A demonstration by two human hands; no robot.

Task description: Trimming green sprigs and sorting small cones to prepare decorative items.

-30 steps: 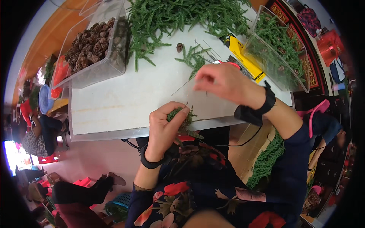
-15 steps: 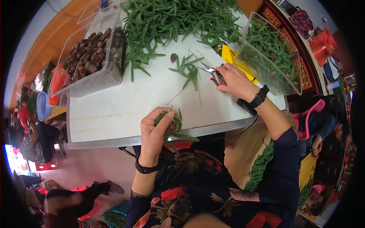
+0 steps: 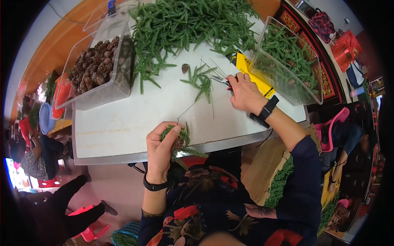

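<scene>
My left hand [image 3: 158,143] is closed at the table's front edge, thumb and fingers pinching a small bunch of green artificial pine sprigs [image 3: 184,138] with a brown pine cone [image 3: 179,144] among them. A short wire end shows above the thumb. Farther right, my right hand [image 3: 247,95] is closed over the red-and-black handles of a pair of pliers [image 3: 222,79], whose jaws point left. Its palm side is hidden. Beside the jaws lie several thin wires [image 3: 212,104], loose sprigs [image 3: 202,84] and a single pine cone [image 3: 185,68].
A heap of pine sprigs [image 3: 193,24] covers the table's far side. At left stands a clear bin of pine cones [image 3: 96,65]; at right, a clear bin of sprigs and cones [image 3: 283,55]. A yellow package [image 3: 258,76] lies by my right hand. Other people are nearby.
My right hand's fingers have closed farther over the pliers' handles. My left hand still holds the bunch. The view has shifted slightly; a person's legs at lower left have moved.
</scene>
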